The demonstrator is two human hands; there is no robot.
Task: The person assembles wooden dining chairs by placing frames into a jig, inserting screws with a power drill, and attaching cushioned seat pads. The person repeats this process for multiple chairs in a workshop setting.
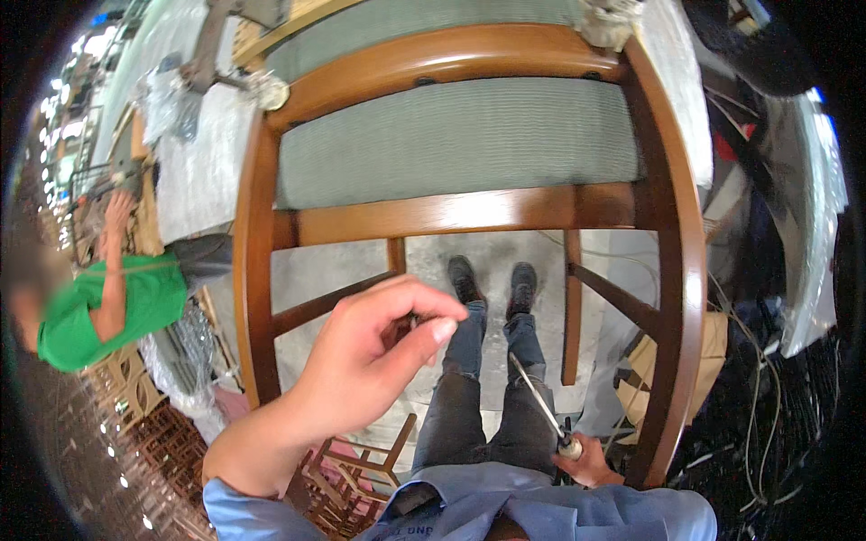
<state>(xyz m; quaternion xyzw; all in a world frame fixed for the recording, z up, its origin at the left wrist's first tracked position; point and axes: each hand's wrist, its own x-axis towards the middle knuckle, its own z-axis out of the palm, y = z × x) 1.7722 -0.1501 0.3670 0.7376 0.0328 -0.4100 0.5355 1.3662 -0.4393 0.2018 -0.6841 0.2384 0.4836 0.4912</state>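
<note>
A brown varnished wooden chair [469,209] stands before me, with a grey-green ribbed fabric panel [460,140] set between its rails. My left hand [365,352] is raised below the lower rail, fingers curled and thumb near the index fingertip. Something small and dark shows within the curl, too small to name. Low at the right, near the chair's right post, my right hand [591,464] is closed round the handle of a screwdriver [541,397]. Its long thin metal shaft points up and left, apart from the chair.
At the left a person in a green shirt [122,307] works at a bench. Stacked wooden chair frames [361,469] stand low at the left. Loose cables [753,397] and an open cardboard box [667,379] lie at the right. Plastic wrap [203,171] covers the surface behind the chair.
</note>
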